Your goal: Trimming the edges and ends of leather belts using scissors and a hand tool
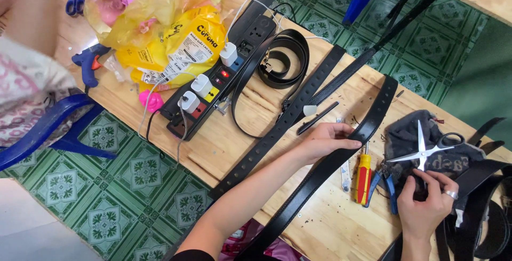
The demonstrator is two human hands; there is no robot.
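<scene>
The left hand (325, 138) lies flat, fingers spread, on the black belt (341, 154) (long axis running near-left to far-right). The right hand (424, 199) pinches dark cloth (410, 138) just below the scissors (426, 151).

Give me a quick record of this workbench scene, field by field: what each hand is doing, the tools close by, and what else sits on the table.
left hand: rests flat on a long black belt lying diagonally across the wooden table
right hand: fingertips at a dark cloth, just below open scissors
tools between hands: red and yellow screwdriver, blue-handled pliers
other belts: perforated black strap, coiled belt
far end: power strip with white plugs, yellow plastic bag, blue glue gun
</scene>
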